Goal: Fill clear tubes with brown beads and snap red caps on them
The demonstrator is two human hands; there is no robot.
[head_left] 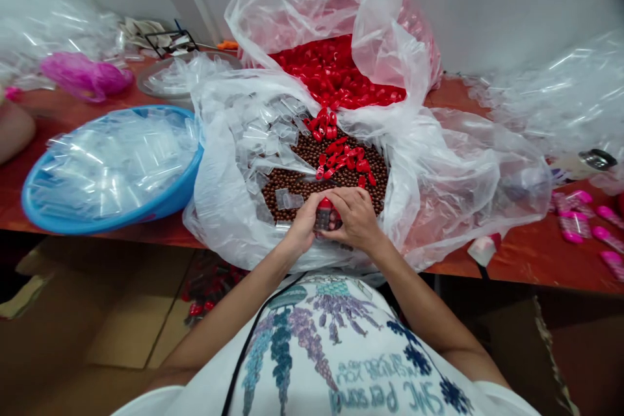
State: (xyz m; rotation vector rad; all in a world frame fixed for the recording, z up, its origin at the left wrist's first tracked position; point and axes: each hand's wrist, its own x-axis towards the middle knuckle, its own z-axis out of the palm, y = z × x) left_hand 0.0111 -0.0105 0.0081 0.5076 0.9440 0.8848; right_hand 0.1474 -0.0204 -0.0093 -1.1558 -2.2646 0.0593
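A small red-capped container (322, 220), its clear body dark with what looked like beads, sat just below the centre of the frame. The left hand (303, 226) grasped its side and the right hand (359, 216) curled round the other, fingers meeting over the cap; how firmly they pressed was hidden. A cap seated crookedly could have popped off under uneven pressure and spilled the contents, and a squeeze too hard might have cracked the thin plastic. Around the hands lay brown beads (280, 187), with loose red caps (347, 157) and clear containers (273, 122) on top, inside a white plastic bag (214, 205); a sleeve or wrist catching its slack edge could have tipped beads over the front. The bag rested on a red table (529, 257), beside a blue basin (82, 226) at left. A pale wall (487, 0) stood across the top, and cardboard (139, 318) lay at lower left.
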